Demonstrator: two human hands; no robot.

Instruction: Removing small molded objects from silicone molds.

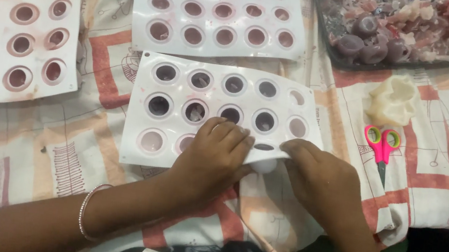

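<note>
Both hands grip the near edge of a white silicone mould tray (220, 114) lying on the patterned cloth (87, 147). The left hand (214, 159) and right hand (319, 177) have fingers pinched on its bent rim, beside pink scissors (382, 143).

So the white silicone mold sheet (220, 114) has rows of round cavities, three rows by five, most of them dark and hollow-looking, with pinkish staining around the rims. It lies flat on the patterned cloth, except its near edge at about 5 o'clock, which is bent upward and folded. One cavity there is squashed into a narrow oval. A pale rounded piece (264, 165) is bulging out underneath that bent edge, at 6 o'clock from the squashed hole.
</note>
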